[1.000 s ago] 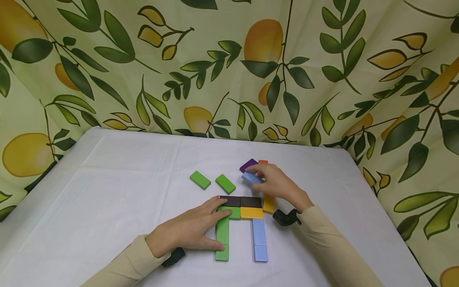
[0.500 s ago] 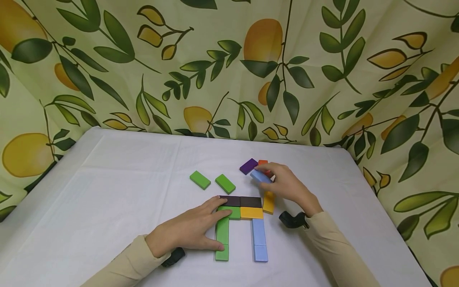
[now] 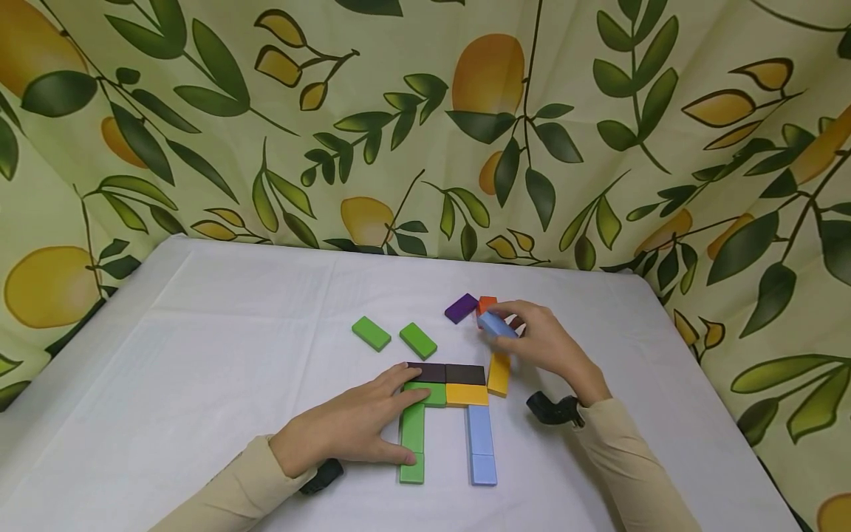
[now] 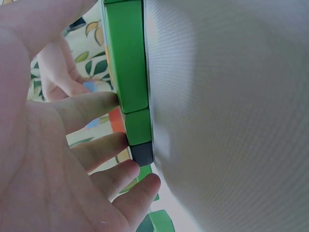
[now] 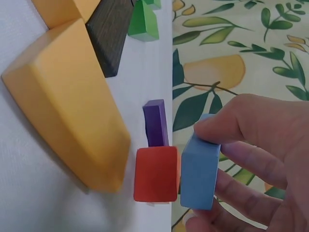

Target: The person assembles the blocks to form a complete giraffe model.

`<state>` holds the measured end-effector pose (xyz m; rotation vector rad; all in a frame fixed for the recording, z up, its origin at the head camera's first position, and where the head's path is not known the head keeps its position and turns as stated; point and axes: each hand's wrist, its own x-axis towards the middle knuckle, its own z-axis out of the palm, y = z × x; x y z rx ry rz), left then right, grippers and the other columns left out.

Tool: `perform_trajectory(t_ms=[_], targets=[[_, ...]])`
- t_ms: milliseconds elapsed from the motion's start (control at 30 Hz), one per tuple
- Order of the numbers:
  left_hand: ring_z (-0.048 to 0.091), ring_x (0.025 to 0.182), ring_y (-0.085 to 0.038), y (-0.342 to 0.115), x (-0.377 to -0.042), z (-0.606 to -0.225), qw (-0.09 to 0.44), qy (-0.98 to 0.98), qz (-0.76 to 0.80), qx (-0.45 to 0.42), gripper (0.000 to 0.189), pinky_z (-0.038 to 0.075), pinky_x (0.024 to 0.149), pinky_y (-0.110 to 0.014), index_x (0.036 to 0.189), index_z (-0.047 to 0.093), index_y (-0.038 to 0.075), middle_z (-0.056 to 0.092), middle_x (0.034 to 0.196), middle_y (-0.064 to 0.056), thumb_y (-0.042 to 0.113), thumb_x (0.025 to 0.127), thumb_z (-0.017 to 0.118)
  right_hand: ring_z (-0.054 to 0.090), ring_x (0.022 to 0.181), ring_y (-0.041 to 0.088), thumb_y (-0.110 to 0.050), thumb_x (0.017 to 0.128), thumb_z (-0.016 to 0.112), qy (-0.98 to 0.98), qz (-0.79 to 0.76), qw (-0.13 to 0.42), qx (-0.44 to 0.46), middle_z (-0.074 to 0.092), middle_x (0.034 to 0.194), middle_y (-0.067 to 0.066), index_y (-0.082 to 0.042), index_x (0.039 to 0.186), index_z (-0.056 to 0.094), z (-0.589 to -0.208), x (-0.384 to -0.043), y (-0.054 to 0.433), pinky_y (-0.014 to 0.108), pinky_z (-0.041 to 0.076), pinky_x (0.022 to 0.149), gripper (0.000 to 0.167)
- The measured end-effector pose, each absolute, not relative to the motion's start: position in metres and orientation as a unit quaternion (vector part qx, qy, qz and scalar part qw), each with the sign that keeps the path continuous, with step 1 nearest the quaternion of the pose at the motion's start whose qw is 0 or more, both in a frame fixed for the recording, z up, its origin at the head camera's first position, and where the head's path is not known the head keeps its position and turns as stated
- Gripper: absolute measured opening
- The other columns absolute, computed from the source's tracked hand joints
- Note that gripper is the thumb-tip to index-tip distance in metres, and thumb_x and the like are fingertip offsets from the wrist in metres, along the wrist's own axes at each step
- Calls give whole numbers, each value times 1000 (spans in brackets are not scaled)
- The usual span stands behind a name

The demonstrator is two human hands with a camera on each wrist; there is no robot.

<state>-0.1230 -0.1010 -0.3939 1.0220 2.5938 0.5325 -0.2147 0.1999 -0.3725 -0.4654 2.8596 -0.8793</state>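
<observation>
1. At right of centre in the head view, the right hand [image 3: 548, 343] holds a light blue block [image 3: 495, 324], thumb and fingers clamped on it; it overlaps an orange-red block [image 3: 487, 304] in that view. From these angles I cannot fairly say whether the two touch.
2. At lower centre, the left hand [image 3: 352, 425] rests over the left side of a block arrangement, its fingers spread apart and reaching over a dark block [image 3: 432, 373] and a green block [image 3: 435, 395], with the thumb on the lower green leg.
3. The arrangement lies on the white-covered counter [image 3: 233, 369]: the dark block and a second dark block [image 3: 465, 375] form the top row, with the green block and a yellow block [image 3: 467, 395] directly below.
4. Two columns run toward the bottom of the frame: two green pieces [image 3: 413, 428] at left and two light blue pieces [image 3: 479, 430] at right, with bare cloth between them.
5. A slanted yellow piece [image 3: 499, 374] lies just beside the right end of the rows.
6. Above the arrangement, two loose green blocks [image 3: 418, 340] lie apart from each other; a purple block [image 3: 461, 308] sits at upper right of them, next to the orange-red one.
7. A fruit-and-leaf patterned curtain [image 3: 399, 148] fills the upper frame.
</observation>
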Motion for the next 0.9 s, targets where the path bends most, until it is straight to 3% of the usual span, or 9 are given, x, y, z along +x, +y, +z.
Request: perform_trajectory(t_ms=[433,900], targets=[[24,152,-28,-101,-122,-393,148,903,185,357,82,37,117,-45,149,46,16,27,162,-9,54,82,75,61,102,34,-15,87,72,946,-295,27,-134,64,124,20,-5,133,60,-374,-219,212,40,58,78,49],[26,151,-25,-101,-122,-394,146,903,185,359,81,38,117,-43,149,46,16,27,161,-9,53,82,75,62,102,36,-19,88,69,954,-287,31,-80,62,125,24,-4,137,56,-381,-228,222,41,58,79,52]])
